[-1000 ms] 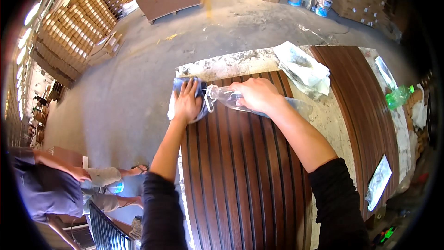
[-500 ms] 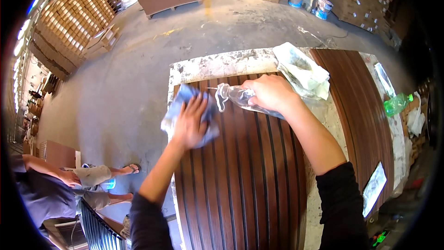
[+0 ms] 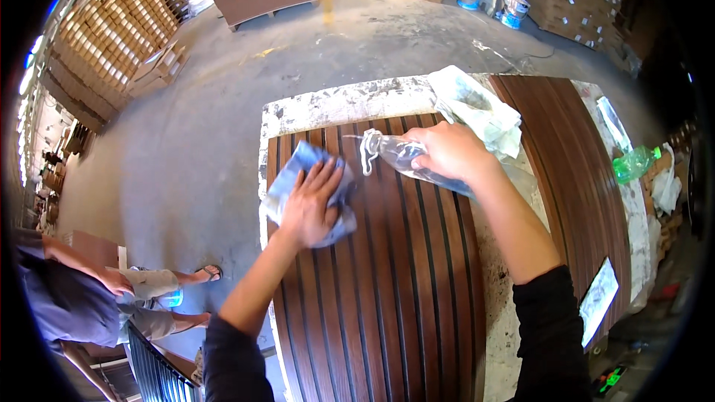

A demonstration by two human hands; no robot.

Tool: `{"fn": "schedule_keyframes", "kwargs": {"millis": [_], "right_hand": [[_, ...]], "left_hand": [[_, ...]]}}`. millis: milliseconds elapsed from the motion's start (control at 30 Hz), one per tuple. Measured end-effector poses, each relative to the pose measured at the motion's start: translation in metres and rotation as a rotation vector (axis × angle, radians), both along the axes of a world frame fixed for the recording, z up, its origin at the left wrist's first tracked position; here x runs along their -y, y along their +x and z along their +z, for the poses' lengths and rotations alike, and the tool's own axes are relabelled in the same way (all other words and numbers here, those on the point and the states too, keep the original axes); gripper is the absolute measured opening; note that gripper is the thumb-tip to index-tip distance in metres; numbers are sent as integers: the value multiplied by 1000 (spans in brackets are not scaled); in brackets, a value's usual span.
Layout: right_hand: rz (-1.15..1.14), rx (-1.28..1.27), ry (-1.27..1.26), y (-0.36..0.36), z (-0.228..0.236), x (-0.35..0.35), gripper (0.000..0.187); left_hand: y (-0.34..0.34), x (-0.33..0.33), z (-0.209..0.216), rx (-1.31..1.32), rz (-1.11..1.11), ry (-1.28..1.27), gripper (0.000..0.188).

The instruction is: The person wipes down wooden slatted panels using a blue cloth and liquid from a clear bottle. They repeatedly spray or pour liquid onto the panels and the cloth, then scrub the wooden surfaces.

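Observation:
A dark brown wooden panel with black grooves [image 3: 387,283] lies lengthwise before me on a paint-spotted white board [image 3: 342,98]. On its far left part, my left hand [image 3: 309,205] presses a crumpled blue cloth [image 3: 304,160] flat against the slats, fingers spread over it. My right hand [image 3: 447,150] is wrapped around a clear plastic bottle [image 3: 402,153], tilted on its side above the panel. The bottle's thin nozzle points left toward the cloth, and a white cord [image 3: 368,152] hangs around its neck.
A whitish crumpled cloth [image 3: 477,108] lies beyond my right hand. Right of it stretches a second brown panel [image 3: 570,171], with a green bottle [image 3: 635,164] beside it. Another person [image 3: 71,290] is at lower left. Stacked cartons [image 3: 119,30] and buckets [image 3: 514,10] stand farther back.
The blue cloth under my left hand has slid slightly right and nearer to me over the panel. My right hand and the bottle have shifted right, away from the cloth. The view has turned slightly.

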State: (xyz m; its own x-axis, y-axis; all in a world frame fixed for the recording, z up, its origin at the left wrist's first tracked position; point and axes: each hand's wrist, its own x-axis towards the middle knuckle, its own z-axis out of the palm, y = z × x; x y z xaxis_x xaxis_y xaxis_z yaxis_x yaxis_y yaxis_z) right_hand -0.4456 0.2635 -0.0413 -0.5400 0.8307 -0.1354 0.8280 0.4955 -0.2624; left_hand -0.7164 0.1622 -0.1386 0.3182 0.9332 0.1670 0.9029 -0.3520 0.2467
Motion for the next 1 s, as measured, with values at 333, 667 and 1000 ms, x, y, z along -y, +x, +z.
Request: {"fn": "schedule_keyframes", "kwargs": {"millis": [333, 667, 1000], "right_hand": [[-30, 58, -22, 22, 1, 3, 36], [-58, 4, -41, 48, -2, 13, 42], [-196, -107, -42, 71, -2, 44, 43]], "left_hand": [[29, 7, 0, 17, -60, -51, 67], [55, -1, -7, 28, -102, -40, 73], [71, -23, -9, 46, -92, -30, 72]]}}
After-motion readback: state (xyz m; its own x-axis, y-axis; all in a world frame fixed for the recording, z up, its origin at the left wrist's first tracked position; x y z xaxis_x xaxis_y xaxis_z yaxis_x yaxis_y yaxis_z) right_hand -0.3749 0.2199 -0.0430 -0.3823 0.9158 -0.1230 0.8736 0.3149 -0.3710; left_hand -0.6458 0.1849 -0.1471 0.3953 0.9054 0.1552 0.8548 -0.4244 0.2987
